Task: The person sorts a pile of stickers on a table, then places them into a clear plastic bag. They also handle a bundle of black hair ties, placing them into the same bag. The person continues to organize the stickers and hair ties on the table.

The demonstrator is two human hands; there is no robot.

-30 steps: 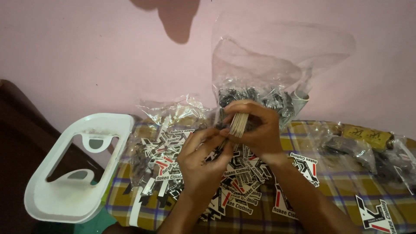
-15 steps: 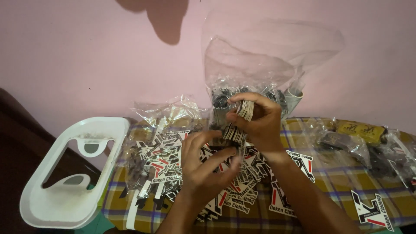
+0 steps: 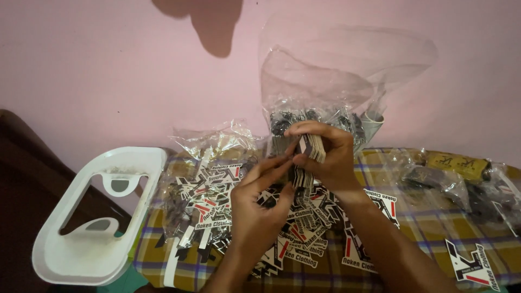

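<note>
My right hand (image 3: 331, 157) grips a thick stack of small printed tags (image 3: 312, 147), held edge-on above the table. My left hand (image 3: 260, 203) is just left of it, fingers stretched toward the stack's lower edge and touching it. Beneath both hands lies a loose heap of black, white and red tags (image 3: 217, 203) spread over a plaid cloth (image 3: 429, 222). Behind the stack stands a large clear plastic bag (image 3: 325, 87) with dark small items in its bottom.
A white plastic frame-like tray (image 3: 92, 217) leans at the left edge of the table. A crumpled clear bag (image 3: 217, 141) lies behind the heap. More clear bags with dark and yellow contents (image 3: 461, 173) sit at the right. A pink wall rises behind.
Both hands have kept working at the stack; the right hand shifted it slightly up and right, and the left fingers moved up against it. The camera view drifted a little.
</note>
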